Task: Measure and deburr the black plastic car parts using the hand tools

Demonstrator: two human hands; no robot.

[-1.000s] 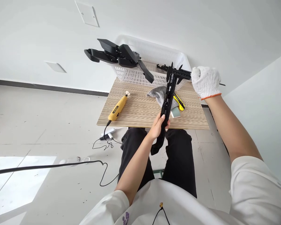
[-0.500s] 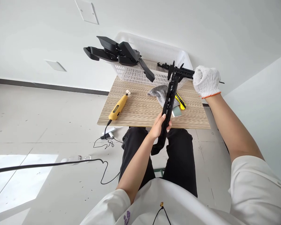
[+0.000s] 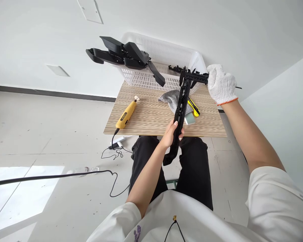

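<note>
My bare left hand point(image 3: 172, 134) is wrapped round the lower half of a long black plastic part point(image 3: 182, 111), which is held tilted above the table edge and curves at its bottom end. My right hand point(image 3: 221, 83), in a white knit glove with an orange cuff, is closed round a black caliper point(image 3: 197, 77). The caliper's jaws lie at the upper end of the plastic part, one on its left side; whether both touch it I cannot tell. A thin rod sticks out beyond the glove on the right.
A white plastic basket point(image 3: 138, 80) against the wall bears several black plastic parts point(image 3: 126, 55). On the wood-patterned table point(image 3: 148, 114) lie a yellow rotary tool point(image 3: 126, 115), a grey cloth point(image 3: 171, 99), a yellow utility knife point(image 3: 194, 107) and a pale green block point(image 3: 190, 118). Cables point(image 3: 65, 175) cross the left side.
The caliper's sliding jaw has moved left, closer to the plastic part's upper end. The view has shifted slightly; my left hand keeps its hold.
</note>
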